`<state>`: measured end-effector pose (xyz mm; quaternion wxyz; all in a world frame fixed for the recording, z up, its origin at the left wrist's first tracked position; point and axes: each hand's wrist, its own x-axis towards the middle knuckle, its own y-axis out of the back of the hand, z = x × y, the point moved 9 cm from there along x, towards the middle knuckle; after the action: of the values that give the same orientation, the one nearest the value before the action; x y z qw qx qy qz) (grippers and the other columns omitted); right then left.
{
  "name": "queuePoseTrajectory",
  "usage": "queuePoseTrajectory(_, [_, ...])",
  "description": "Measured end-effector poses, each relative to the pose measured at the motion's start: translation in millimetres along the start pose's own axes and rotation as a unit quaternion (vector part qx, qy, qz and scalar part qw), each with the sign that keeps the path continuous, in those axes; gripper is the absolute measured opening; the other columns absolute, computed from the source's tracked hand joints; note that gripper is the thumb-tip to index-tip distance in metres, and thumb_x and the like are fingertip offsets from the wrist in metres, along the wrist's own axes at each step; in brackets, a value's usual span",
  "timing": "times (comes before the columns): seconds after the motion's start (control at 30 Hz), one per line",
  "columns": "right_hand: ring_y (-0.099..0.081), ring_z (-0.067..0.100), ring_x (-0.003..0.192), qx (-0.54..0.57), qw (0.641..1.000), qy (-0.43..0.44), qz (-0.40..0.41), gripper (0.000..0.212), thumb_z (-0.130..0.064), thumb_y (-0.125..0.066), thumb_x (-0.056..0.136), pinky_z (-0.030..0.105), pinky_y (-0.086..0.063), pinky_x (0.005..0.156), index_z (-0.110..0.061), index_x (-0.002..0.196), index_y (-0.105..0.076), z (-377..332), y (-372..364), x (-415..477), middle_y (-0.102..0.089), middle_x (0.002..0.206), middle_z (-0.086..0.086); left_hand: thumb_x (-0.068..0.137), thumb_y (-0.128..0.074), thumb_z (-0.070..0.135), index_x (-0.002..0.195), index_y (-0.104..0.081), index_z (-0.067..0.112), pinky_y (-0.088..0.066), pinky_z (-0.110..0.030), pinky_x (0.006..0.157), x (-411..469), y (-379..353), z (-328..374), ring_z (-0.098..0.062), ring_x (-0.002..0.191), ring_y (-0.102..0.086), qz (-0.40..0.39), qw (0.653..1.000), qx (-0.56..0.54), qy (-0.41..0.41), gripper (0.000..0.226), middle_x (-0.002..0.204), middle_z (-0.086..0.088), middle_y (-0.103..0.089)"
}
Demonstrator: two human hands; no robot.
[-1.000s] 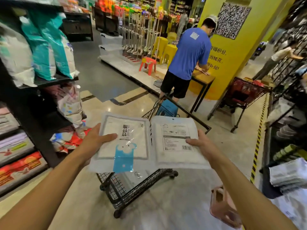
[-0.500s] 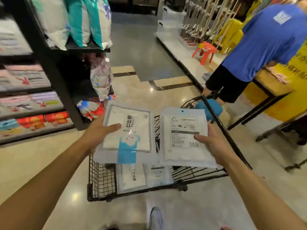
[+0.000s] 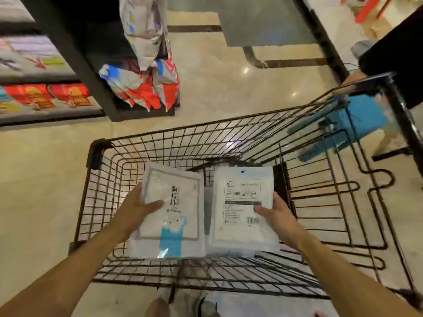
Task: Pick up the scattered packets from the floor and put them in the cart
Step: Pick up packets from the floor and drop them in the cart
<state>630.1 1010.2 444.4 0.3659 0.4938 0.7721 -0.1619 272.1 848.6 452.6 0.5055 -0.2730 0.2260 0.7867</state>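
Both arms reach down into a black wire cart (image 3: 164, 143). My left hand (image 3: 135, 208) grips a white packet with a blue figure and black characters (image 3: 180, 216), thumb on its face. My right hand (image 3: 278, 215) grips a second white packet with a printed label and barcode (image 3: 240, 202). The two packets lie side by side, low inside the basket. Whether they touch what is under them I cannot tell; a grey packet edge (image 3: 207, 209) shows between them.
A black shelf unit (image 3: 75, 65) with stacked goods and colourful bags (image 3: 146, 88) stands at the left. The cart's blue child seat (image 3: 357, 117) and handle are at the right, beside a person in dark shorts (image 3: 393, 56). Beige tiled floor surrounds the cart.
My view has tipped down over the cart. Both hands have lowered the two packets from above the basket to deep inside it, still gripping them.
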Motion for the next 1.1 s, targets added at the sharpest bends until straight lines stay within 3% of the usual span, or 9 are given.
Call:
queuePoseTrajectory(0.1, [-0.074,0.029,0.111,-0.019,0.999,-0.037,-0.006,0.049,0.003,-0.068,0.095,0.055,-0.060,0.095,-0.022,0.136,-0.058,48.6,-9.6,44.1,-0.075,0.125,0.004,0.084,-0.080,0.009,0.121,-0.055,0.024,-0.060,-0.025,0.056,35.8,-7.5,-45.1,-0.015,0.083,-0.074,0.028,0.999,0.009,0.030,0.048,0.106,0.001,-0.071])
queuePoseTrajectory(0.2, [-0.073,0.028,0.113,-0.043,0.997,-0.070,-0.005,0.050,0.000,-0.071,0.093,0.055,-0.058,0.098,-0.022,0.137,-0.059,90.3,-13.2,70.5,-0.074,0.128,0.004,0.084,-0.080,0.014,0.126,-0.055,0.020,-0.063,-0.029,0.060,58.5,-14.8,-88.0,-0.015,0.085,-0.075,0.025,0.998,0.031,0.055,0.050,0.110,-0.002,-0.072])
queuePoseTrajectory(0.33, [-0.069,0.022,0.120,-0.095,0.991,-0.093,0.019,0.052,-0.006,-0.075,0.092,0.049,-0.056,0.104,-0.021,0.138,-0.056,121.1,-11.0,79.7,-0.072,0.130,-0.002,0.088,-0.076,0.010,0.130,-0.053,0.017,-0.058,-0.018,0.054,65.9,-16.5,-111.2,-0.007,0.086,-0.069,0.043,0.994,0.073,0.061,0.048,0.105,0.010,-0.067])
queuePoseTrajectory(0.43, [-0.068,0.022,0.120,-0.124,0.988,-0.093,0.011,0.053,-0.006,-0.076,0.091,0.045,-0.058,0.100,-0.017,0.137,-0.054,124.0,-16.0,81.6,-0.070,0.133,0.003,0.089,-0.076,0.012,0.137,-0.049,0.017,-0.063,-0.029,0.064,66.7,-12.2,-117.6,-0.016,0.100,-0.069,0.055,0.992,0.090,0.073,0.055,0.116,0.005,-0.066])
queuePoseTrajectory(0.53, [-0.069,0.023,0.119,-0.178,0.979,-0.097,0.025,0.071,-0.036,-0.090,0.077,0.048,-0.059,0.096,-0.019,0.132,-0.048,134.7,-19.4,88.6,-0.070,0.130,0.002,0.088,-0.077,0.020,0.136,-0.046,0.022,-0.062,-0.051,0.083,63.5,-11.6,-117.2,-0.025,0.108,-0.066,0.071,0.987,0.126,0.073,0.057,0.126,0.000,-0.062])
queuePoseTrajectory(0.67, [-0.060,0.019,0.104,-0.257,0.955,-0.123,0.085,0.049,-0.020,-0.073,0.096,0.035,-0.051,0.084,-0.018,0.125,-0.034,115.8,-22.6,77.1,-0.060,0.122,0.000,0.088,-0.079,0.022,0.134,-0.047,0.018,-0.059,-0.051,0.088,56.3,-16.7,-111.1,-0.028,0.111,-0.063,0.087,0.976,0.188,0.064,0.056,0.129,-0.005,-0.062])
queuePoseTrajectory(0.83, [-0.062,0.026,0.102,-0.332,0.927,-0.144,0.101,0.053,-0.027,-0.072,0.098,0.038,-0.053,0.082,-0.010,0.133,-0.036,107.3,-17.8,68.0,-0.062,0.133,0.013,0.087,-0.081,0.023,0.136,-0.042,0.010,-0.057,-0.050,0.085,50.8,-18.8,-108.1,-0.037,0.114,-0.064,0.110,0.963,0.236,0.073,0.064,0.129,-0.014,-0.062])
queuePoseTrajectory(1.0, [-0.063,0.038,0.118,-0.431,0.886,-0.150,0.081,0.066,-0.042,-0.074,0.093,0.048,-0.056,0.094,-0.008,0.136,-0.037,66.7,-16.2,46.8,-0.061,0.130,0.016,0.088,-0.078,0.025,0.138,-0.036,0.003,-0.058,-0.049,0.083,28.8,-19.4,-83.6,-0.040,0.108,-0.062,0.084,0.914,0.387,0.086,0.069,0.124,-0.021,-0.058])
queuePoseTrajectory(1.1, [-0.064,0.034,0.112,-0.497,0.863,-0.070,0.067,0.057,-0.041,-0.065,0.098,0.046,-0.057,0.092,-0.011,0.139,-0.040,9.3,-17.5,22.1,-0.062,0.128,0.013,0.088,-0.069,0.037,0.136,-0.041,0.008,-0.056,-0.048,0.086,2.4,-26.2,-39.2,-0.033,0.109,-0.058,0.047,0.866,0.495,0.049,0.063,0.123,-0.018,-0.056])
